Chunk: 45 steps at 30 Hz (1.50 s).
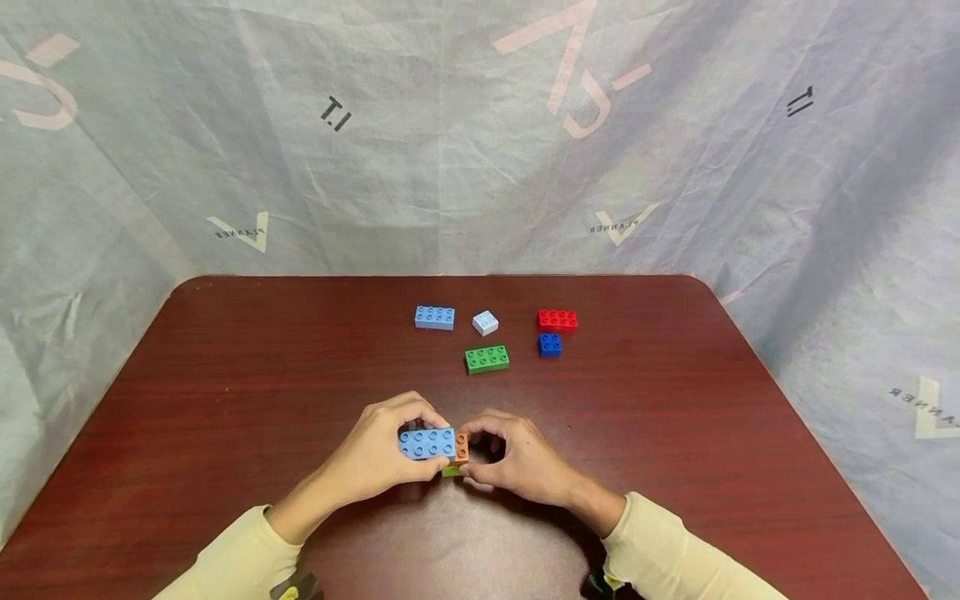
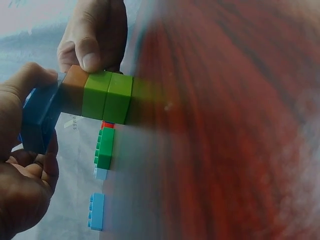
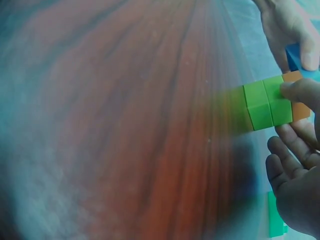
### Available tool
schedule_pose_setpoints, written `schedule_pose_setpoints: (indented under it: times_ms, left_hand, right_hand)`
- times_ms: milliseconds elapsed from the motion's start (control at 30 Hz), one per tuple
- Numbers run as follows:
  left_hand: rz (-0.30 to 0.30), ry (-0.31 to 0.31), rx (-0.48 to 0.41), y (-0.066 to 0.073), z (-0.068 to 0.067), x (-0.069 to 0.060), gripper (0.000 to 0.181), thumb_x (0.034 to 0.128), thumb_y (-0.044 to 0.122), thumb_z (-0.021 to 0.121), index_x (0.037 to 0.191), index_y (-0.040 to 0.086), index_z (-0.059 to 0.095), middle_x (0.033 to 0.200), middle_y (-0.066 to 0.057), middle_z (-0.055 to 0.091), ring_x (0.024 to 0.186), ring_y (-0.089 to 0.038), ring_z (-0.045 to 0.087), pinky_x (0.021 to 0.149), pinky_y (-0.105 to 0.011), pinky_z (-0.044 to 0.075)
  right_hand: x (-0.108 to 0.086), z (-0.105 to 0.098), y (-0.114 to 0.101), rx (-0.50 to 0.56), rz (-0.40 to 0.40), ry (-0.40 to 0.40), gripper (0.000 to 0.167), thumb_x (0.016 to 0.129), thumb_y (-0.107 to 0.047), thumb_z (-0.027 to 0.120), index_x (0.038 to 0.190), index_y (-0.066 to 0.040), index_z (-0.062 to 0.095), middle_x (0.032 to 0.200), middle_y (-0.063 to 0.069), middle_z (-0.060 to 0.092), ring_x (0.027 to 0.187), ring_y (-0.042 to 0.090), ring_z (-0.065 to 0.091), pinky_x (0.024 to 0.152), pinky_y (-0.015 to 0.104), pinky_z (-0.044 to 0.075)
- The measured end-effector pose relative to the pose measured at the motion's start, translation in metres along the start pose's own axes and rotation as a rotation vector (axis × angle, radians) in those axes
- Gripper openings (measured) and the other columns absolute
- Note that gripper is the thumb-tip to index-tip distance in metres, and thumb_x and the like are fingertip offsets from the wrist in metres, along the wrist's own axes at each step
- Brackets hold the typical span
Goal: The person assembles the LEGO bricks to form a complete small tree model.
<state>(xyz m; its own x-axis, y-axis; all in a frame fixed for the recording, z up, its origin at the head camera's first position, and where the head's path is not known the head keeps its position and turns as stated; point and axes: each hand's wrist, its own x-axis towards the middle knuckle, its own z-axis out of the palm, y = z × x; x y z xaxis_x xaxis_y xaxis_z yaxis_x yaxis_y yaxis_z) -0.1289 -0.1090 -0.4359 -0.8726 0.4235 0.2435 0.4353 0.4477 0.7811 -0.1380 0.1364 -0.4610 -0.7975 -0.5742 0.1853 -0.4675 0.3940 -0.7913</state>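
My left hand [image 1: 375, 454] grips a light blue eight-stud building brick [image 1: 427, 443] between thumb and fingers. The brick lies over the left part of an orange brick [image 1: 462, 448] and juts out leftward; whether it is pressed fully down I cannot tell. Beneath the orange one are two lime green bricks, an upper [image 2: 95, 97] and a lower [image 2: 119, 97], forming a small upright stack on the table. My right hand [image 1: 525, 458] pinches this stack from the right side, its thumb across the orange and upper green bricks in the right wrist view.
Farther back on the dark red table [image 1: 300, 358] lie a green brick [image 1: 487, 359], another light blue brick [image 1: 434, 317], a small pale blue brick [image 1: 485, 322], a red brick [image 1: 557, 320] and a small dark blue brick [image 1: 550, 344]. Grey printed cloth [image 1: 442, 167] hangs behind the table.
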Motion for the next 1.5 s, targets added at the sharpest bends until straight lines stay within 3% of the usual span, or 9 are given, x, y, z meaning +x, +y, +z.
schedule_pose_setpoints:
  times_ms: [233,500,633,900,1067,1300,1500]
  left_hand:
    - [0.016,0.004,-0.001,-0.001,0.000,-0.001,0.037,0.0720,0.022,0.094,0.101,0.032,0.073,0.096,0.015,0.063,0.081,-0.005,0.059,0.067,-0.022,0.053]
    - [0.005,-0.012,-0.011,0.000,0.000,0.000,0.036,0.0736,0.024,0.093,0.102,0.032,0.073,0.098,0.014,0.063,0.082,-0.006,0.060,0.067,-0.022,0.054]
    - [0.012,-0.014,-0.009,0.001,0.000,0.000,0.035,0.0742,0.023,0.092,0.103,0.031,0.073,0.098,0.014,0.063,0.082,-0.006,0.060,0.068,-0.022,0.055]
    - [0.006,-0.023,-0.001,0.001,0.000,-0.001,0.034,0.0755,0.025,0.092,0.102,0.033,0.072,0.099,0.016,0.063,0.084,-0.005,0.059,0.069,-0.022,0.053]
    - [0.002,-0.023,0.004,0.002,0.000,-0.001,0.034,0.0756,0.025,0.092,0.102,0.033,0.073,0.100,0.016,0.063,0.086,-0.005,0.059,0.070,-0.022,0.053]
    - [0.003,-0.024,0.004,0.003,0.000,-0.001,0.033,0.0759,0.025,0.092,0.102,0.032,0.072,0.099,0.016,0.063,0.085,-0.005,0.059,0.070,-0.022,0.053]
    - [-0.007,-0.031,0.006,0.004,-0.001,-0.001,0.033,0.0764,0.025,0.091,0.103,0.032,0.072,0.100,0.015,0.063,0.086,-0.005,0.059,0.071,-0.022,0.053]
  right_hand:
    - [0.001,-0.001,0.000,-0.005,-0.016,-0.018,0.035,0.082,-0.012,0.084,0.115,-0.018,0.073,0.105,-0.006,0.071,0.086,0.014,0.062,0.071,0.024,0.054]
    - [0.003,-0.017,0.004,-0.029,-0.069,-0.097,0.041,0.084,-0.011,0.082,0.123,-0.016,0.071,0.115,-0.004,0.072,0.100,0.017,0.067,0.086,0.028,0.057]
    - [0.009,-0.031,0.009,0.015,-0.063,-0.090,0.041,0.085,-0.010,0.081,0.124,-0.009,0.070,0.119,0.004,0.073,0.107,0.022,0.067,0.094,0.034,0.056]
    - [0.036,-0.063,0.029,0.128,0.040,0.011,0.042,0.089,-0.009,0.079,0.129,-0.004,0.068,0.126,0.017,0.068,0.112,0.039,0.064,0.095,0.052,0.055]
    - [0.056,-0.078,0.044,0.126,0.077,0.068,0.042,0.088,-0.006,0.080,0.128,-0.002,0.068,0.126,0.019,0.068,0.112,0.038,0.064,0.098,0.054,0.054]
    - [0.078,-0.083,0.057,0.123,0.096,0.052,0.043,0.088,-0.001,0.077,0.130,0.003,0.066,0.130,0.024,0.065,0.123,0.038,0.064,0.107,0.056,0.050]
    - [0.090,-0.076,0.064,0.047,0.154,0.014,0.045,0.090,-0.007,0.077,0.133,-0.003,0.066,0.133,0.016,0.067,0.123,0.029,0.064,0.103,0.048,0.053]
